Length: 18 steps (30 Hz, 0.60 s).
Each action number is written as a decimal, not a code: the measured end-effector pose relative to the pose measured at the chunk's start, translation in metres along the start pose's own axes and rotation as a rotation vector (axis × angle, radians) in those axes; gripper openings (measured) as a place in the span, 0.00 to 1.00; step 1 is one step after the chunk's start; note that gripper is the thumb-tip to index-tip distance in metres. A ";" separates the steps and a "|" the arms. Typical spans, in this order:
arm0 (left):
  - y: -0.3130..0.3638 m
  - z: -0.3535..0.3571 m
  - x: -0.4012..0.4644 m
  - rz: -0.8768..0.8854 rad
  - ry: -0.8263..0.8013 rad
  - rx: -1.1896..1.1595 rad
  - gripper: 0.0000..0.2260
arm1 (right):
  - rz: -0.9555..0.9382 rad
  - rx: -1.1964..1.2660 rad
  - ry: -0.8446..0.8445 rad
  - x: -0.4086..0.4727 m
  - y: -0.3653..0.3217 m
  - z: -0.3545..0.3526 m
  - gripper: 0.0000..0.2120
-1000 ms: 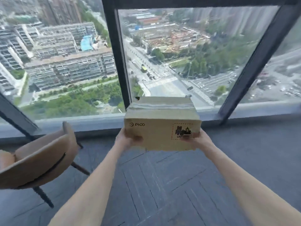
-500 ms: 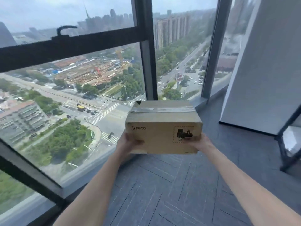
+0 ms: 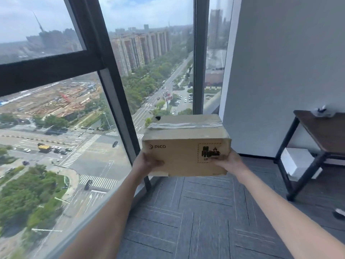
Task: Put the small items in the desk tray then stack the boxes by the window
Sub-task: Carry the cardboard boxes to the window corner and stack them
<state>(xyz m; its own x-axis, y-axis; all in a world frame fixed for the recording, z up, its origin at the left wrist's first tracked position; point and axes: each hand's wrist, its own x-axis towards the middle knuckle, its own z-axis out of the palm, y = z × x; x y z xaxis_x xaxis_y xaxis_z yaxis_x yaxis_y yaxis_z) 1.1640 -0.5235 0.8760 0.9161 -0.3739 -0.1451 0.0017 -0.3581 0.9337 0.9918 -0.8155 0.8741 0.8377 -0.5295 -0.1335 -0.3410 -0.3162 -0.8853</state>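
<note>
Head view: left hand [image 3: 147, 163] and right hand [image 3: 228, 162] clamp taped cardboard box [image 3: 184, 146] — fingertips seemingly underneath.

One cardboard box [image 3: 183, 148] — two hands — one table [image 3: 328, 131]

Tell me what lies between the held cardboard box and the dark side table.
Nothing: in the head view only bare grey carpet and white wall separate the cardboard box from the side table.

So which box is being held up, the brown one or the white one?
The brown PICO box, gripped by both hands in the air. The white box sits under the table.
</note>
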 end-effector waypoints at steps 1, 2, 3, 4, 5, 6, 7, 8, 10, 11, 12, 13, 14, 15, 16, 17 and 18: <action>0.003 0.002 0.025 0.005 -0.024 0.003 0.39 | 0.005 -0.001 0.022 0.018 -0.007 -0.001 0.52; 0.007 0.005 0.051 0.036 -0.055 0.001 0.39 | 0.011 0.002 0.033 0.037 -0.014 -0.001 0.46; 0.009 0.005 0.080 0.058 -0.086 -0.009 0.39 | 0.028 0.012 0.031 0.057 -0.019 0.000 0.40; 0.012 0.005 0.110 0.081 -0.112 -0.012 0.39 | 0.044 0.022 0.029 0.080 -0.024 0.000 0.36; 0.018 0.004 0.138 0.083 -0.126 -0.010 0.39 | 0.057 0.028 0.035 0.103 -0.028 0.001 0.34; 0.022 0.004 0.168 0.086 -0.140 -0.002 0.38 | 0.074 0.036 0.046 0.125 -0.033 0.003 0.33; 0.027 0.004 0.195 0.093 -0.157 0.001 0.38 | 0.095 0.042 0.060 0.147 -0.037 0.004 0.33; 0.034 0.004 0.225 0.100 -0.182 0.003 0.37 | 0.112 0.047 0.080 0.172 -0.041 0.006 0.31; 0.048 0.005 0.266 0.111 -0.212 -0.003 0.37 | 0.127 0.068 0.116 0.206 -0.051 0.008 0.28; 0.056 0.006 0.290 0.113 -0.231 -0.010 0.38 | 0.133 0.075 0.136 0.225 -0.055 0.008 0.29; 0.061 0.007 0.316 0.112 -0.245 -0.008 0.39 | 0.139 0.074 0.158 0.245 -0.060 0.008 0.30; 0.064 0.009 0.339 0.102 -0.256 -0.004 0.38 | 0.146 0.072 0.175 0.261 -0.064 0.008 0.31; 0.066 0.011 0.360 0.097 -0.267 -0.003 0.38 | 0.148 0.070 0.190 0.277 -0.067 0.008 0.31; 0.066 0.014 0.383 0.087 -0.273 -0.007 0.38 | 0.150 0.070 0.200 0.293 -0.070 0.007 0.31; 0.066 0.018 0.404 0.075 -0.279 -0.012 0.39 | 0.152 0.067 0.207 0.311 -0.071 0.007 0.31; 0.068 0.023 0.423 0.069 -0.282 -0.016 0.40 | 0.159 0.066 0.212 0.328 -0.072 0.005 0.31; 0.072 0.028 0.441 0.070 -0.288 -0.017 0.41 | 0.162 0.065 0.215 0.347 -0.071 0.002 0.31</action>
<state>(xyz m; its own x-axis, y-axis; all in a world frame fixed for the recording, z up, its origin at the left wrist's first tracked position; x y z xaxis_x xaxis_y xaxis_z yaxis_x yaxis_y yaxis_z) 1.5567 -0.7383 0.8701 0.7628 -0.6252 -0.1650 -0.0486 -0.3098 0.9495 1.3078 -0.9749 0.8898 0.6625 -0.7260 -0.1845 -0.4293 -0.1662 -0.8878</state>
